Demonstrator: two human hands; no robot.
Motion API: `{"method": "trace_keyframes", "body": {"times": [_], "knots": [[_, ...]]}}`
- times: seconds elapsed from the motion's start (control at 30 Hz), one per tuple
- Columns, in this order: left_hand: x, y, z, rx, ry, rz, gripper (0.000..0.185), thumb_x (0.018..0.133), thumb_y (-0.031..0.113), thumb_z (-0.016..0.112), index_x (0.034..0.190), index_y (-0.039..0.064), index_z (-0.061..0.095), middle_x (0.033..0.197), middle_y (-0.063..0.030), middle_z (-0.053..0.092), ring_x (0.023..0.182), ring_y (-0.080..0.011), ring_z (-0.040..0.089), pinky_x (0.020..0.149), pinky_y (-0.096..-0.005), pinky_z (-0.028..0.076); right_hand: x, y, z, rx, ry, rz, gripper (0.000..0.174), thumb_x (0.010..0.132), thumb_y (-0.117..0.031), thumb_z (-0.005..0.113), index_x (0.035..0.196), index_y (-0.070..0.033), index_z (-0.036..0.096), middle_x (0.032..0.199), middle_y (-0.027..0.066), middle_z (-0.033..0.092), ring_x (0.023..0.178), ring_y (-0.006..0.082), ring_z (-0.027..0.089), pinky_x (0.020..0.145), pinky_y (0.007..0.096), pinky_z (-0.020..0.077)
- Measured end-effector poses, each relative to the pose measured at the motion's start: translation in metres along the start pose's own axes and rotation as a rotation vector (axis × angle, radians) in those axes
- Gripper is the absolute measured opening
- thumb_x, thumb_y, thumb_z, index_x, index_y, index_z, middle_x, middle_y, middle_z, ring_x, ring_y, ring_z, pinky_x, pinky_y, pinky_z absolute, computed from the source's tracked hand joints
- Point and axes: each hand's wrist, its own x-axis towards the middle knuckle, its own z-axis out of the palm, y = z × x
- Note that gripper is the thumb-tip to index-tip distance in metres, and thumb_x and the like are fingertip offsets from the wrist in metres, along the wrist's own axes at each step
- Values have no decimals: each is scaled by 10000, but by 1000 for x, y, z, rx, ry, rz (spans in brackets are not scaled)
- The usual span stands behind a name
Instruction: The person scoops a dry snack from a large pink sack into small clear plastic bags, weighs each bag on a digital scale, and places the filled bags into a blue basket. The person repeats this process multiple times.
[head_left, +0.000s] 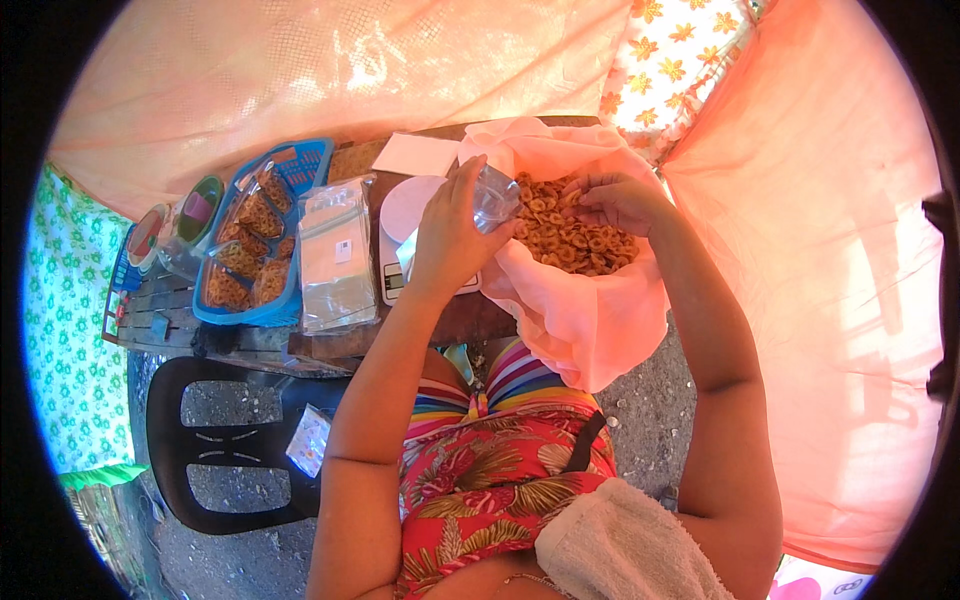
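My left hand (457, 229) holds a clear plastic pouch (495, 199), its mouth tipped toward a heap of brown ring-shaped chips (574, 240). The chips lie in a container lined with pink cloth (600, 307); the container itself is hidden under the cloth. Over the far right of the heap is my right hand (619, 202), with a few chips pinched at its fingertips. Partly behind my left hand stands a white kitchen scale (394, 251) with a round plate and a small display.
Left of the scale lies a stack of flat clear pouches (337, 262). A blue plastic basket (315, 161) holds several filled bags. White sheets (416, 154) lie at the back, bowls (199, 210) at the far left. A black plastic chair (169, 442) stands by the wooden table (480, 319). Pink cloth (810, 300) hangs around.
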Motion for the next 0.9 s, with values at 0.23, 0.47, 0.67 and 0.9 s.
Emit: {"method": "trace_keyframes", "body": {"times": [0.23,0.47,0.67,0.9], "knots": [[0,0,0,1,4,6,797,680,208,818,1339,38,402,1262,-227,543,1145,-404,539,944,-480,447,-4,-3,3,63,58,-6,182,906,-45,575,1082,0,594,1015,115,651,955,212,659,810,322,562],[1,0,0,1,4,10,794,681,202,812,1341,39,402,1258,-225,542,1154,-405,532,948,-482,444,-4,-5,12,-1,121,-8,126,894,-29,556,1006,-12,610,910,88,644,875,217,658,751,314,567],[1,0,-2,-6,-10,-18,792,678,201,809,1338,41,402,1258,-215,543,1152,-406,531,949,-488,441,3,0,-4,-12,58,-77,185,811,42,454,906,-21,601,877,94,628,765,201,624,660,306,540],[0,-1,0,2,2,11,789,682,208,809,1339,42,403,1261,-212,543,1152,-399,534,951,-482,441,2,3,-4,6,162,-41,259,737,68,406,884,-30,595,848,80,613,762,199,624,642,307,526]]}}
